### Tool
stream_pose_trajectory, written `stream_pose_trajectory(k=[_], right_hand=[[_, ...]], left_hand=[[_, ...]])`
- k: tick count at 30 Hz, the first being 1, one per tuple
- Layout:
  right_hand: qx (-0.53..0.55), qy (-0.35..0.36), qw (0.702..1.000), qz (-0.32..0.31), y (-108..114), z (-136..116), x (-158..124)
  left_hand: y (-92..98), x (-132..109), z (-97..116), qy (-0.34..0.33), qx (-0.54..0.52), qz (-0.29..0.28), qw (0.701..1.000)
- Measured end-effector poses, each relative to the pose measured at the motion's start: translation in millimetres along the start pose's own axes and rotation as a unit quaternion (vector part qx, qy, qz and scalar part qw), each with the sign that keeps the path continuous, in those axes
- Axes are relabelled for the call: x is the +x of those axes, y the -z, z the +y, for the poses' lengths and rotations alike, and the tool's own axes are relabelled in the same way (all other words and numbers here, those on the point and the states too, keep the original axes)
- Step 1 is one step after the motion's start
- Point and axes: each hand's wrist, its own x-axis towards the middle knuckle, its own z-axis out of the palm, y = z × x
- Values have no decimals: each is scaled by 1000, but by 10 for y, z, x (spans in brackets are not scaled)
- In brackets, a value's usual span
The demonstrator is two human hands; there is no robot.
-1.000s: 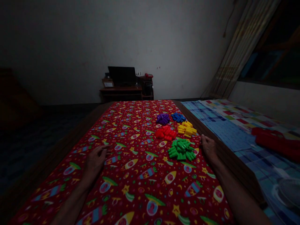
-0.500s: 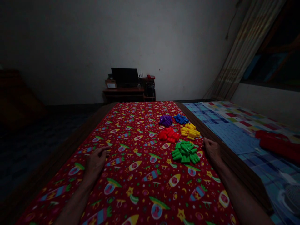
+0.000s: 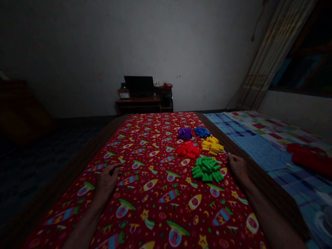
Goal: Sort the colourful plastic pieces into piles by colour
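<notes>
My left hand (image 3: 107, 178) rests on the red printed cloth (image 3: 153, 207) at the left, fingers loosely stretched and apart, holding nothing. On the right edge of the cloth lies my right hand (image 3: 238, 167), its fingers curled in with nothing visible in them. Just left of it is a heap of green plastic pieces (image 3: 206, 170). Behind that sit a red heap (image 3: 188, 150) and a yellow heap (image 3: 212, 145) of similar pieces. Farther back are a purple heap (image 3: 184, 133) and a blue heap (image 3: 202, 131). Neither hand touches a heap.
The cloth covers a dark wooden table (image 3: 282, 204). A bed with checked bedding (image 3: 261, 145) adjoins on the right, with a red garment or cloth (image 3: 311, 159) and what looks like a fan (image 3: 325, 218). A desk with a monitor (image 3: 139, 85) stands against the far wall.
The view has shifted slightly, so the heaps and hands sit a little farther right. Both hands keep their pose, and no piece has been moved.
</notes>
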Motion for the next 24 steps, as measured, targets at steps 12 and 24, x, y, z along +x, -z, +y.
stream_pose_trajectory(k=[12,24], right_hand=[[33,-4,997,65,-130,262,66],[304,-123,945,-5,-1085,56,1337]], left_hand=[[7,64,-90,-33,3,12,999],[58,49,-190,-69,104,30,992]])
